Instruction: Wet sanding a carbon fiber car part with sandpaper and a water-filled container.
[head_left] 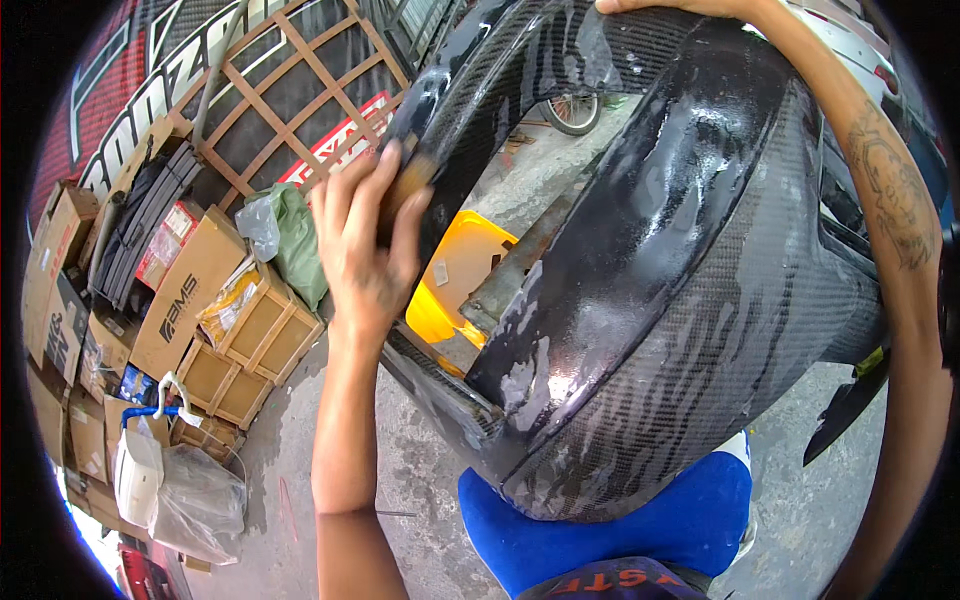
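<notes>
The two hands are working well apart, on opposite sides of one big object. The left hand [362,245] is pinching a small brownish block [412,178] between thumb and fingers and is holding it against the left-hand rim of a large black shell [690,260]; the block is showing blurred. The right hand [715,6] is lying on the shell's upper edge, partly cut off by the top of the view, so I cannot tell how firmly it is gripping; its forearm is arching around the shell's right side. The shell is filling the middle of the view, its woven surface shining with wet-looking streaks and dull grey patches. Its near end is sitting just above a blue surface [610,540] in front of the person's body; I cannot tell whether that is clothing or a cover. Through the shell's opening, a yellow tub [424,318] and, farther off, a spoked wheel [572,114] are showing. Grey floor [410,455] is spreading below. To the left, a green bag [298,240] is slumping beside a wooden crate [232,368], cardboard boxes [185,300] are piling up, and a wooden lattice [262,95] is standing behind them.
</notes>
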